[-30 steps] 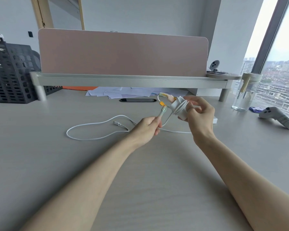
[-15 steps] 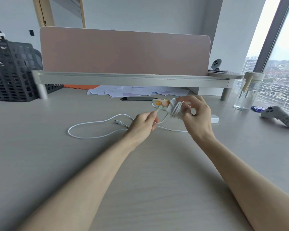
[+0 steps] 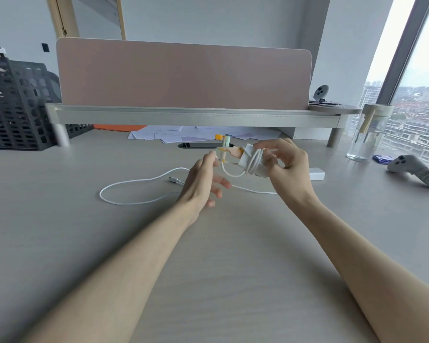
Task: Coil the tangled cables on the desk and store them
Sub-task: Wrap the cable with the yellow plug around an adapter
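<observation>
— Now, holding anything up there?
— Yes. Gripping the coiled cable (image 3: 254, 161) in the right hand (image 3: 287, 164), fingers curled round the white loops, up above the tabletop (image 3: 208, 268).
— And on the other side?
— Holding nothing in the left hand (image 3: 201, 182). Fingers spread and loose. One fingertip right by the loose end (image 3: 224, 151) with the little orange and green plugs. Hard to tell if touching or just beside.
— Pointing which way, that loose end?
— Sticking out of the bundle to the left, toward the left hand, then up a bit. Hanging in a small loop under the bundle too. Nearer the left hand, so probably best caught with that one and tucked in.
— Anything more to wind up?
— Yes, a second cable (image 3: 134, 191), white, lying flat on the tabletop in a big loop, under and left of the left hand. Running long ways from left to right, off toward a small white box (image 3: 316, 174) behind the right wrist. Not coiled yet.
— And round about?
— Pale wood tabletop. Long grey shelf (image 3: 183, 117) at the back, with a pink board (image 3: 183, 75) behind, and papers (image 3: 174, 137) and a phone (image 3: 198, 145) under it. Black crate (image 3: 15, 107) far left. Glass bottle (image 3: 367, 142) and grey game controller (image 3: 414, 170) far right, by a big window (image 3: 421, 100).
</observation>
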